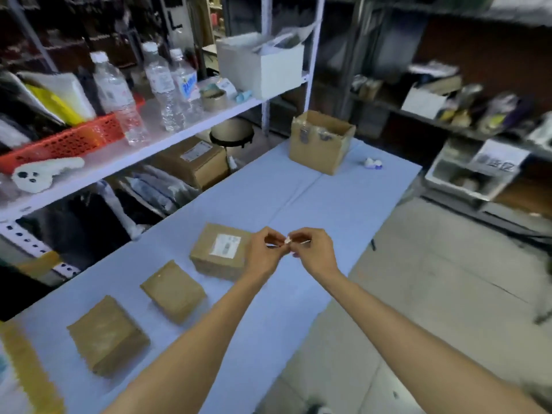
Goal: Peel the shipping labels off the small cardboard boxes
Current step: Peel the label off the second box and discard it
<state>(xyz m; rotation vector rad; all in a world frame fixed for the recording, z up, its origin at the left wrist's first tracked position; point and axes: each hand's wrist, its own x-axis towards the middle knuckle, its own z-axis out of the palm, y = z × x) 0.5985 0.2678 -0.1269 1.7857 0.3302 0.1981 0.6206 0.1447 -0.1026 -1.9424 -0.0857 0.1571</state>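
Three small cardboard boxes lie in a row on the pale blue table [328, 204]. The farthest box [209, 261] carries a white shipping label [225, 245] on its top. The middle box [173, 291] and the near box [107, 336] show bare tops. Just right of the labelled box, above the table, my left hand [264, 255] and my right hand [313, 252] meet fingertip to fingertip. Between them they pinch a small white scrap of label [287, 241].
A larger open cardboard box [321, 141] stands at the table's far end, with a small white and blue object [373, 163] beside it. White shelving [149, 150] with water bottles and an orange basket runs along the left. Bare floor lies to the right.
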